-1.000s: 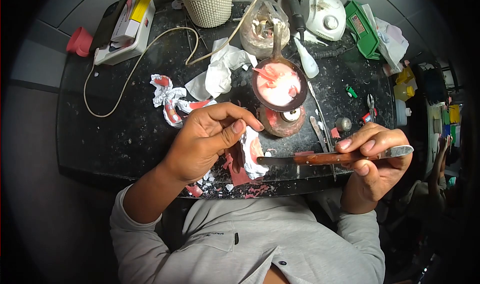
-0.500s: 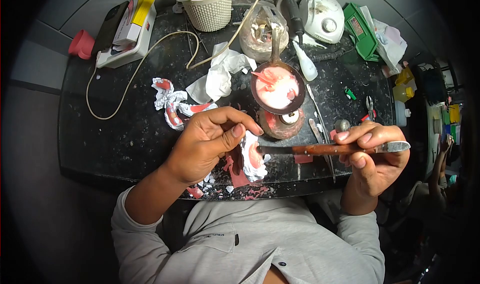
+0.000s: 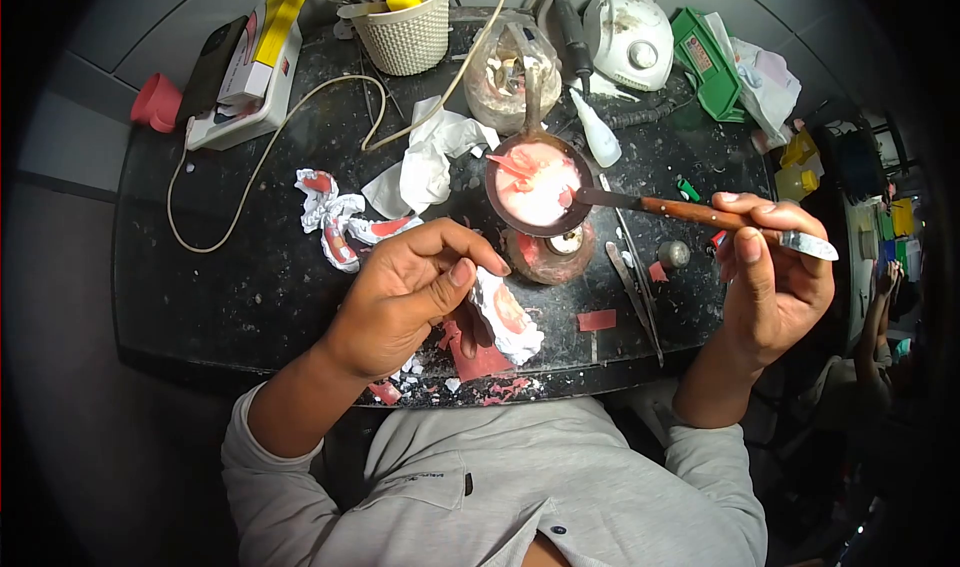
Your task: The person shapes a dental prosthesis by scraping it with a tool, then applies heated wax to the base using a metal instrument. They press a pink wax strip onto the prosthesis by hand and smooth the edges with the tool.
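Between its thumb and fingers my left hand (image 3: 415, 292) pinches a white plaster piece (image 3: 515, 339) with a pink, arch-shaped patch. My right hand (image 3: 778, 277) grips the wooden handle of a wax knife (image 3: 690, 213). The knife's dark blade reaches over the right rim of a small pan (image 3: 497, 202), with its tip at the pink wax (image 3: 540, 182) inside. That wax looks partly melted, with solid pieces at the left. Beneath the pan stands a round glass burner (image 3: 550, 257).
More plaster pieces (image 3: 340, 217) lie at left near crumpled tissue (image 3: 425, 172). Metal tools (image 3: 635, 277) and a pink wax strip (image 3: 597, 320) are right of centre. A basket (image 3: 405, 42), glass jar (image 3: 505, 77) and white machine (image 3: 628, 42) stand behind. A cable (image 3: 235, 237) curves at left.
My right hand has moved the knife blade up from the plaster piece to the wax pan. My left hand still holds the plaster piece, now tilted differently.
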`<action>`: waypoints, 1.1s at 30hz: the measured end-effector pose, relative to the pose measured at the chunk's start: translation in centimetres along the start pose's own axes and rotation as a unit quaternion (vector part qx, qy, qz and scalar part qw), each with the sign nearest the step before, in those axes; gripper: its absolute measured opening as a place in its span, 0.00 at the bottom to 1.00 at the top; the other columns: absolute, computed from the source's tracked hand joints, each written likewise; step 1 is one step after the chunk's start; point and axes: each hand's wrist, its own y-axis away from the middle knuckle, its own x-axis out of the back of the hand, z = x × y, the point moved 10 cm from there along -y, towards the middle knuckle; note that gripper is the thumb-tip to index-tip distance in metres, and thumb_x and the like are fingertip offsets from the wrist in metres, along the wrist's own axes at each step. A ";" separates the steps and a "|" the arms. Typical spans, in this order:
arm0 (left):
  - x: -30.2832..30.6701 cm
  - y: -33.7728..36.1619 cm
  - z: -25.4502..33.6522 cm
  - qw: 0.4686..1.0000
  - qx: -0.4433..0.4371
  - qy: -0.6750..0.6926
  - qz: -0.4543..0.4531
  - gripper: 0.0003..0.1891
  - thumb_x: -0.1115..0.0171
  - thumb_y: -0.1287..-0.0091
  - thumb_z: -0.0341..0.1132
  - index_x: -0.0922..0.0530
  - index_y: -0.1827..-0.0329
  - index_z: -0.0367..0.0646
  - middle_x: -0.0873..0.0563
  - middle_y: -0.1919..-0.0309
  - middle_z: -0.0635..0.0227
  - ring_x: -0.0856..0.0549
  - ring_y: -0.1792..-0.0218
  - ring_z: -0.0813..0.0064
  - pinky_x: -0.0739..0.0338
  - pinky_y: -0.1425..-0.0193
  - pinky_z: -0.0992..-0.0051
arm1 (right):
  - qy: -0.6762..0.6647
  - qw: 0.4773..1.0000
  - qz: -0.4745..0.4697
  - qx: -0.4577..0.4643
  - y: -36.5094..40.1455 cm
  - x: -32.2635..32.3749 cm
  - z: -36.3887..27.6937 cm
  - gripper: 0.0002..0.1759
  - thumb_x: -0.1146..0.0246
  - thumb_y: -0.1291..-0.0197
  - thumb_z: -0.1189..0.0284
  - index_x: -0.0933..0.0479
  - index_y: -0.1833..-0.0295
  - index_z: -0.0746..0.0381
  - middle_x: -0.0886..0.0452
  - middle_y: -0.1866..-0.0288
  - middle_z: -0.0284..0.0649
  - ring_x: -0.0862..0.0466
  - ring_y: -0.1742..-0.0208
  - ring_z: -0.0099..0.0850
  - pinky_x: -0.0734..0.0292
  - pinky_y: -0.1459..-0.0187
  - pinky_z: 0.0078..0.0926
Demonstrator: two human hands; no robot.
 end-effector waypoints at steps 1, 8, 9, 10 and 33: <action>0.0 0.0 0.2 1.000 -0.013 -0.008 -0.003 0.09 0.50 0.21 0.31 0.25 0.48 0.34 0.17 0.56 0.61 0.13 0.64 0.79 0.12 0.69 0.78 | 0.000 1.000 -0.005 0.007 0.1 -0.1 0.1 0.12 0.34 0.38 0.84 0.24 0.50 0.71 0.14 0.57 0.59 0.20 0.72 0.21 0.28 0.71 0.11; -0.5 0.2 0.6 0.997 -0.063 -0.028 -0.045 0.07 0.46 0.23 0.26 0.21 0.49 0.35 0.15 0.55 0.63 0.16 0.55 0.81 0.20 0.51 0.81 | -0.016 0.999 0.011 0.036 -0.3 1.3 -0.3 0.12 0.36 0.34 0.80 0.25 0.48 0.71 0.15 0.56 0.61 0.21 0.74 0.21 0.29 0.73 0.11; -0.8 0.3 0.4 0.996 -0.048 -0.007 -0.073 0.07 0.46 0.23 0.26 0.21 0.50 0.35 0.15 0.56 0.63 0.16 0.55 0.80 0.20 0.51 0.80 | 0.002 0.999 0.024 0.039 -0.4 1.8 -0.3 0.12 0.37 0.34 0.80 0.26 0.47 0.71 0.15 0.55 0.62 0.21 0.74 0.22 0.29 0.74 0.11; -1.3 0.5 0.2 0.994 -0.033 0.015 -0.101 0.07 0.45 0.23 0.26 0.20 0.51 0.35 0.15 0.56 0.62 0.16 0.55 0.79 0.21 0.51 0.80 | 0.021 0.998 0.037 0.041 -0.5 2.3 -0.3 0.12 0.37 0.34 0.81 0.26 0.46 0.71 0.15 0.55 0.62 0.21 0.74 0.22 0.29 0.74 0.12; -0.7 1.5 3.8 0.986 -0.122 0.068 -0.091 0.06 0.39 0.27 0.31 0.24 0.55 0.38 0.20 0.62 0.53 0.16 0.61 0.65 0.20 0.54 0.70 | 0.046 0.998 0.012 0.044 -0.8 2.9 0.2 0.12 0.39 0.32 0.82 0.25 0.45 0.73 0.16 0.52 0.59 0.22 0.69 0.23 0.32 0.70 0.13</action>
